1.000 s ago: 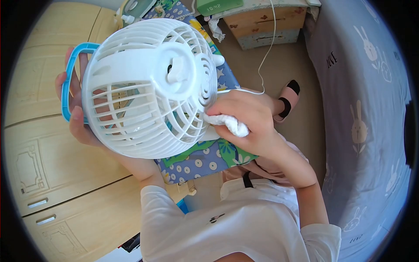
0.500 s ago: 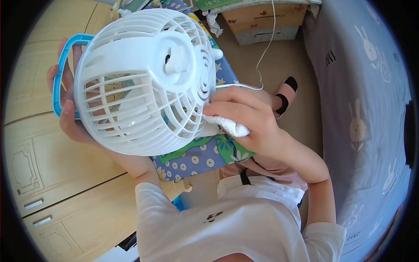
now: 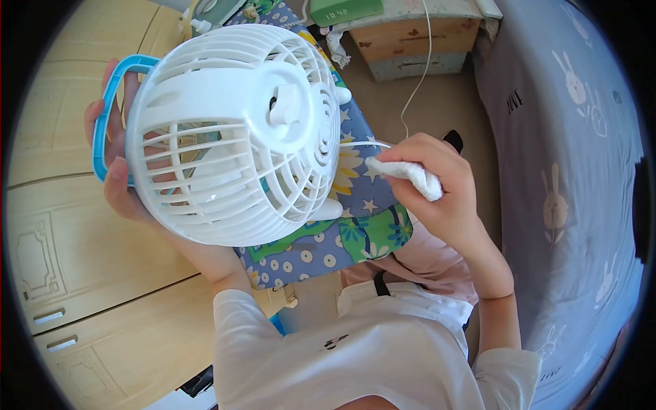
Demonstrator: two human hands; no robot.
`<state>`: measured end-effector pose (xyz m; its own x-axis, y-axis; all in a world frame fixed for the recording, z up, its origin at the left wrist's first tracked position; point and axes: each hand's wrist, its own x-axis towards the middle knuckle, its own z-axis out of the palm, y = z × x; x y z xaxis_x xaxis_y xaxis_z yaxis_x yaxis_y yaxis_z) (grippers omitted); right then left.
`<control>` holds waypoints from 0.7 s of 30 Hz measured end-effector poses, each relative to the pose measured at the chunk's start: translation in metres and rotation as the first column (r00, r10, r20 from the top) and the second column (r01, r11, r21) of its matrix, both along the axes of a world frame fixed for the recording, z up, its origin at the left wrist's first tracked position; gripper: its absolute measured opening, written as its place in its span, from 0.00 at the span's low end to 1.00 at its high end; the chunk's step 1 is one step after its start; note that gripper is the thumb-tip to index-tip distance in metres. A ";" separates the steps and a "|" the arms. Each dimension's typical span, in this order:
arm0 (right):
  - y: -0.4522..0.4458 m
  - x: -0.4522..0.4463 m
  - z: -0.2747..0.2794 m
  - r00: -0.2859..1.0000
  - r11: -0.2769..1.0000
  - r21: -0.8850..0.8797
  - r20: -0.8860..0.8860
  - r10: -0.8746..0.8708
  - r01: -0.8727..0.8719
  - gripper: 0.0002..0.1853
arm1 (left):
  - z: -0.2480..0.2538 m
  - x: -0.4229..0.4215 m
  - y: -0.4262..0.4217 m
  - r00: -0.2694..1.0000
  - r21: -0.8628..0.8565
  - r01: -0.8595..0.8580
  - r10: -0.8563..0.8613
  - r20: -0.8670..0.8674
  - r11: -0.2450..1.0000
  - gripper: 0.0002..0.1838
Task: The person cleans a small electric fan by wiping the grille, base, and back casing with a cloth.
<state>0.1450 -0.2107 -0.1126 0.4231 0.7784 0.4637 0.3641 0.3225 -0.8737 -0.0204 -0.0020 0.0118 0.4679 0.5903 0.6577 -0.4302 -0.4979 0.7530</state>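
A white electric fan (image 3: 191,102) is tipped on its side with its slatted back grille and knob facing me, above a patterned tabletop. My left hand (image 3: 117,140) grips it at the far left. Those fingers curl around the blue handle (image 3: 100,133), with the thumb by the rim; part of the palm is hidden behind the grille. To the right of the fan, my right hand (image 3: 451,188) pinches a folded white cloth (image 3: 418,179), apart from the grille. A white cord (image 3: 365,144) runs from the fan's back towards my right hand.
Blue and green patterned cloth (image 3: 328,253) covers the table under the fan. Cream cabinets (image 3: 102,253) stand at left. A bed with a rabbit-print cover (image 3: 560,205) lies at right. At the back are a wooden drawer unit (image 3: 417,44) and a green digital clock (image 3: 345,10).
My right hand with the white cloth has pulled away from the fan's grille, to the right. The fan and my left hand have shifted slightly right in view.
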 end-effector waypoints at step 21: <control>0.026 -0.042 -0.017 0.993 0.968 0.250 -0.103 0.055 -0.027 0.17 | 0.000 0.008 -0.009 0.993 0.043 -0.118 0.119 -0.013 0.992 0.31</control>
